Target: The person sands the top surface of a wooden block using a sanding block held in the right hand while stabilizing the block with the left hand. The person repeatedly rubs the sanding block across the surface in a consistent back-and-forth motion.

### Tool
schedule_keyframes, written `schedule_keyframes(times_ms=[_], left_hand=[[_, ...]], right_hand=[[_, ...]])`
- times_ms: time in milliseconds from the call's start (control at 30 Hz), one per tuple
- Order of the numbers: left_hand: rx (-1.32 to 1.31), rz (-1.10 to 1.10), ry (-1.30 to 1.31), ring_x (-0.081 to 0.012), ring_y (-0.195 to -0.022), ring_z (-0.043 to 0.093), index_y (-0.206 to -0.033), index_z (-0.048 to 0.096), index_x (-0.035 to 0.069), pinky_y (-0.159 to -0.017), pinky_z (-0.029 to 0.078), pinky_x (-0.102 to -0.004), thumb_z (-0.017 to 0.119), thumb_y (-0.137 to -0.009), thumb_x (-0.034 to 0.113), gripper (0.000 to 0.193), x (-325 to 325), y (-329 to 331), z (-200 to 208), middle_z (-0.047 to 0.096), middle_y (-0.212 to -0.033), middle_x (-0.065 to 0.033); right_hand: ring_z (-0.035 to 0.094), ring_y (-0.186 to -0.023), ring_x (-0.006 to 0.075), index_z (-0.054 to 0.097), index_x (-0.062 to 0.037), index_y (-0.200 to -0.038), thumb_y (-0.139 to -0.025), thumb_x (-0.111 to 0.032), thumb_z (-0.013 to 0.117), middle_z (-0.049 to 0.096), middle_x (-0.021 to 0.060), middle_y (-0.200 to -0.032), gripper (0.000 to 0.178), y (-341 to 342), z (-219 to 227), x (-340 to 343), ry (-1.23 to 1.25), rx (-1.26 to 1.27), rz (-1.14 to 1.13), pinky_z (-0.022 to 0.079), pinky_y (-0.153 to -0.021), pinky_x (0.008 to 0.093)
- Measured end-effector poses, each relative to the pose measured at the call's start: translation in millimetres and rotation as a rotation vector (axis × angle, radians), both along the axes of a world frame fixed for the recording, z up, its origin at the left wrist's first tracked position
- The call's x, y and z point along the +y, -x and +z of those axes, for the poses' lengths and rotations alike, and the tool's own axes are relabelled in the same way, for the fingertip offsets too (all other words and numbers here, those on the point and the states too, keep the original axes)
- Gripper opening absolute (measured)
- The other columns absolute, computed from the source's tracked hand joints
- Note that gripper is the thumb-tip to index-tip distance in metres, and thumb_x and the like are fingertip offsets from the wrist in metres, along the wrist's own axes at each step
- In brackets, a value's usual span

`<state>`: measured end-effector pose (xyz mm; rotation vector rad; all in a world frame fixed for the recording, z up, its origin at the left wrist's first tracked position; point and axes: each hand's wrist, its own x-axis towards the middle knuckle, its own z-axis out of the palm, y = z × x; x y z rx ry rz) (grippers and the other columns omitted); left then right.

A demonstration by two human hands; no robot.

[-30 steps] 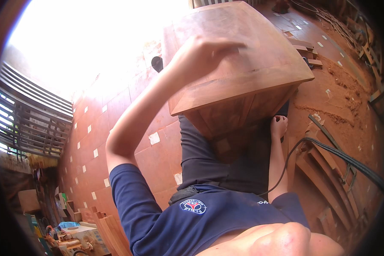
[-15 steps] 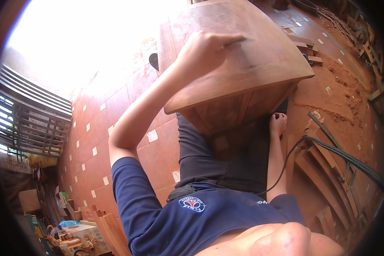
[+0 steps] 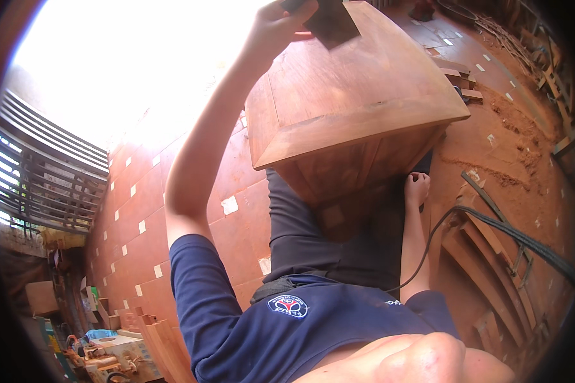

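Observation:
My left hand (image 3: pixel 286 20) is raised over the far left part of a wooden piece of furniture and grips a dark, flat sheet, apparently sandpaper (image 3: pixel 332 24). The furniture's reddish-brown top (image 3: pixel 345 89) has a bordered frame and a bevelled near edge, with panelled sides below. It stands between my legs, in black trousers (image 3: pixel 300 236). Low beside its right side, my right hand (image 3: pixel 417 189) rests with curled fingers. Whether anything is inside that hand is hidden.
Curved wooden pieces (image 3: pixel 485 274) and a black cable (image 3: pixel 517 233) lie to my right. Wood offcuts (image 3: pixel 460 80) and sawdust (image 3: pixel 511 159) are farther right. Left are a slatted barrier (image 3: pixel 51 166) and tiled floor (image 3: pixel 191 166); tools and boards (image 3: pixel 115 357) crowd the lower left.
My left hand has moved up and away from the middle of the wooden top toward its far left, and the dark sheet now shows clearly. My right hand has stayed in place.

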<state>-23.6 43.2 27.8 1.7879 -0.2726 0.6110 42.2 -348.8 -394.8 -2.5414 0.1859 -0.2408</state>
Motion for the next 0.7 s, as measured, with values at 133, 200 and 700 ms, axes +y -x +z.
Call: schedule_keyframes(times_ms=[133, 200, 700], left_hand=[[-0.096, 0.365, -0.223, -0.0246, -0.107, 0.071, -0.127, 0.065, -0.006, -0.097, 0.058, -0.0372, 0.054, -0.101, 0.007, 0.031, 10, -72, -40, 0.073, -0.116, -0.0155], [-0.228, 0.331, -0.25, -0.0203, -0.088, 0.073, -0.125, 0.071, 0.007, -0.082, 0.056, -0.0345, 0.067, -0.095, 0.018, 0.032, 41, -88, -58, 0.078, -0.102, -0.0115], [-0.079, 0.172, -0.762, -0.0268, -0.057, 0.065, -0.116, 0.077, 0.012, -0.059, 0.054, -0.0357, 0.072, -0.091, 0.02, 0.026, -83, 71, -23, 0.073, -0.079, -0.0171]], right_hand=[[0.06, -0.116, 0.0293, 0.074, -0.017, -0.094, -0.087, -0.029, 0.065, 0.061, 0.0058, -0.124, 0.017, 1, 1, 1, -0.008, 0.008, -0.011, 0.049, -0.098, 0.0452], [0.059, -0.117, 0.0296, 0.074, -0.0163, -0.094, -0.087, -0.029, 0.064, 0.061, 0.0066, -0.124, 0.017, -1, 10, 15, -0.031, 0.006, 0.035, 0.048, -0.099, 0.0454], [0.057, -0.119, 0.0308, 0.073, -0.0156, -0.093, -0.087, -0.026, 0.063, 0.059, 0.0077, -0.127, 0.016, 3, 8, 6, -0.077, 0.054, 0.005, 0.047, -0.1, 0.0467]])
